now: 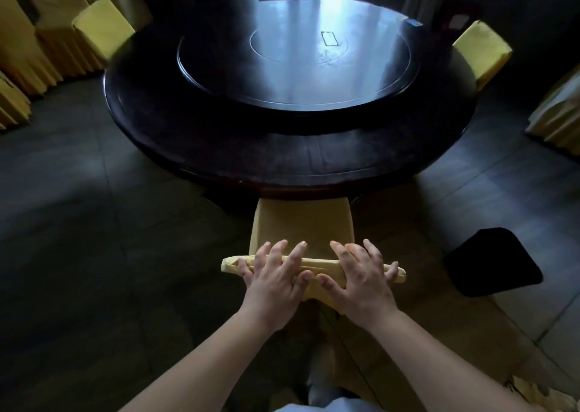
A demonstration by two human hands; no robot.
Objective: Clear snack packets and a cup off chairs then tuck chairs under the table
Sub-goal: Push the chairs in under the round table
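No readable writing anywhere; a small rectangular outline is showing on the turntable [295,57], contents unclear. No packets or cup are showing. Both hands are resting on the top edge of the chair [303,226], which is wearing a smooth yellow fabric cover. The left hand [274,278] is lying with fingers spread and nearly straight over the folded top rail, fingertips reaching past it toward the seat, thumb at the near side; not clenching. The right hand [361,281] is doing the same just beside it, thumbs nearly touching, fingers splayed across the rail. Just beyond the fingertips the chair's seat is sitting partly under the rim of the round table [219,148], dark glossy wood with a round raised turntable in the middle. More yellow-covered chairs are standing far beyond the fingers, one at the left [103,27], one at the right [481,50]. A black soft-cornered object [492,262] is lying on the grey tiled floor [78,192] to the right of the right hand.
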